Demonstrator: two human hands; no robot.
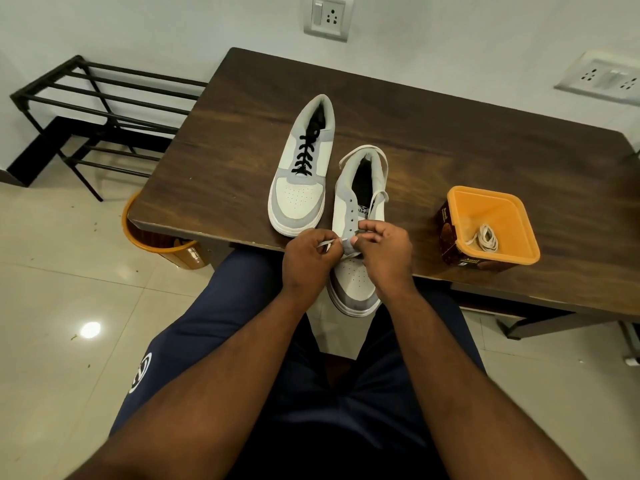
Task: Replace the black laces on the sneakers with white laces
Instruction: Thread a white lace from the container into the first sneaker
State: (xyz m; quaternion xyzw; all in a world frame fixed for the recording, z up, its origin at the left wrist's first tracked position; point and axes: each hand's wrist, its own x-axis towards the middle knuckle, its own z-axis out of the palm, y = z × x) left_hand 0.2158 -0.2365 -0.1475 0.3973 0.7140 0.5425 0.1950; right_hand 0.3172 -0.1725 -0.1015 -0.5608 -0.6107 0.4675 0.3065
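Observation:
Two white and grey sneakers lie on the dark wooden table (433, 140). The left sneaker (301, 188) carries black laces (304, 154). The right sneaker (360, 209) overhangs the table's near edge, and a white lace (379, 168) loops around its collar and down its right side. My left hand (306, 258) pinches the tip of that white lace at the lowest eyelets. My right hand (384, 251) pinches the lace just right of it, over the sneaker's toe end. A second white lace (485, 237) lies coiled in an orange tub (519, 216).
The orange tub stands on the table to the right of the sneakers. An orange bin (156, 237) sits on the floor under the table's left corner. A black metal rack (93, 109) stands against the wall at the left. My legs in dark trousers are below the table edge.

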